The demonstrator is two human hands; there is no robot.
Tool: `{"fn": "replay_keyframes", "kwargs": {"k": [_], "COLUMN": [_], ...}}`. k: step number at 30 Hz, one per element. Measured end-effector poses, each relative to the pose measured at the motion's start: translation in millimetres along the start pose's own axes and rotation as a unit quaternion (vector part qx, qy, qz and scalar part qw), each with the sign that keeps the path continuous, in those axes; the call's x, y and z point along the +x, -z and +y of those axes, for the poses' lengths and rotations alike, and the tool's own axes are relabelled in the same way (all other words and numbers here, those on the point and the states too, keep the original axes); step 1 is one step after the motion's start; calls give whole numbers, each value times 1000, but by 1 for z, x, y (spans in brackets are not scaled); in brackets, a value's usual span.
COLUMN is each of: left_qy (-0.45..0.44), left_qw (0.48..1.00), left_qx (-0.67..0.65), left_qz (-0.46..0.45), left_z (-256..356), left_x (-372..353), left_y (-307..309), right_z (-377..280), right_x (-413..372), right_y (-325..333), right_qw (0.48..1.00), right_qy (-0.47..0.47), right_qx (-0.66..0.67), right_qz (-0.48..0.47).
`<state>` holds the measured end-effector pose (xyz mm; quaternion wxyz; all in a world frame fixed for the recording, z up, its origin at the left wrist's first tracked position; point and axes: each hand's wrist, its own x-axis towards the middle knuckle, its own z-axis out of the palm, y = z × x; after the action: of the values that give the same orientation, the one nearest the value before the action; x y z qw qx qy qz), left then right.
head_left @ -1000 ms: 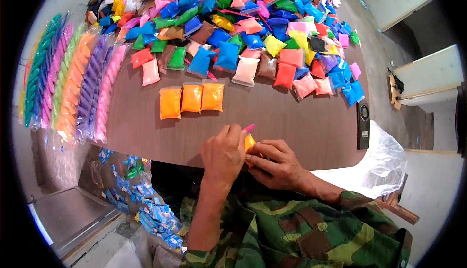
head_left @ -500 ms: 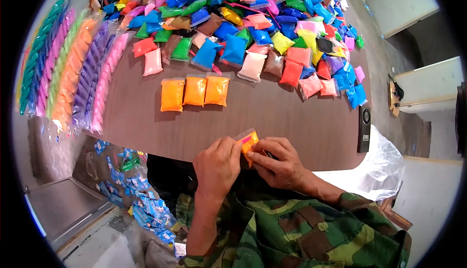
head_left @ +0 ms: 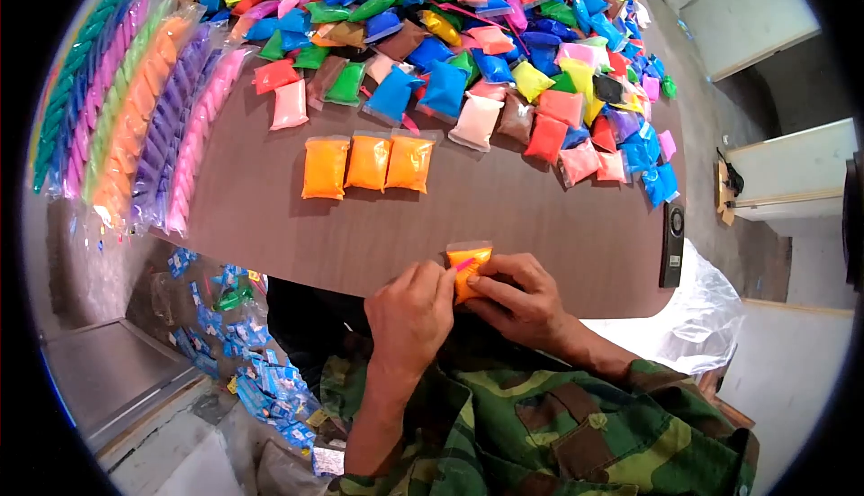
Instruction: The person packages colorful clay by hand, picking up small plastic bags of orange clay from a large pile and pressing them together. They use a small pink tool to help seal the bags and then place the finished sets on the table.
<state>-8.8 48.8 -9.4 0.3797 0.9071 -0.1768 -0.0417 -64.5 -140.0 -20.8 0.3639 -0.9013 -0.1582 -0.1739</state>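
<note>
My right hand [head_left: 522, 292] pinches a small clear bag of orange clay [head_left: 463, 291] by its right side, near the table's front edge. My left hand [head_left: 414, 314] is closed at the bag's left side, its fingertips around a thin pink plastic stick [head_left: 465, 264] that lies across the bag's front. Most of that stick is hidden by the fingers. Farther up the table, three filled orange bags [head_left: 367, 162] lie side by side in a row.
A large heap of small bags in many colours [head_left: 441, 89] covers the table's far side. Long twisted packs [head_left: 135, 118] hang over the left edge. A black device [head_left: 672, 244] lies at the right edge. Blue packets [head_left: 270, 383] lie below left.
The bag of orange clay has turned more upright, its top edge now nearly level. Both hands stay at it, the left slightly to the right. The whole view has shifted slightly.
</note>
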Motion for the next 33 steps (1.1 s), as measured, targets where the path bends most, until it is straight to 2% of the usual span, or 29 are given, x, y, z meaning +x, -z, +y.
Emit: {"fn": "replay_keyframes", "kwargs": {"k": [6, 12, 14, 19, 22, 26, 29, 33], "left_qy": [-14, 45, 27, 18, 22, 45, 25, 24], "left_qw": [997, 996, 996, 999, 993, 995, 992, 997], "left_qx": [49, -70, -83, -20, 86, -18, -102, -34], "left_qz": [61, 34, 37, 41, 77, 82, 76, 69], "left_z": [-9, 13, 17, -2, -10, -10, 2, 1], "left_x": [18, -8, -19, -23, -15, -16, -29, -34], "left_y": [1, 20, 11, -3, 5, 14, 8, -3], "right_z": [-5, -4, -1, -3, -2, -2, -3, -1], "right_x": [0, -1, -1, -1, -1, 0, -2, -3], "right_y": [3, 3, 1, -2, -6, -6, -7, -7], "right_qw": [1000, 999, 999, 999, 999, 999, 998, 999], "right_qy": [-10, -42, -36, -38, -41, -42, -51, -44], "right_qx": [6, 8, 11, -2, -10, -18, -18, -15], "right_qz": [-14, -15, -9, -4, 5, 10, 10, 10]}}
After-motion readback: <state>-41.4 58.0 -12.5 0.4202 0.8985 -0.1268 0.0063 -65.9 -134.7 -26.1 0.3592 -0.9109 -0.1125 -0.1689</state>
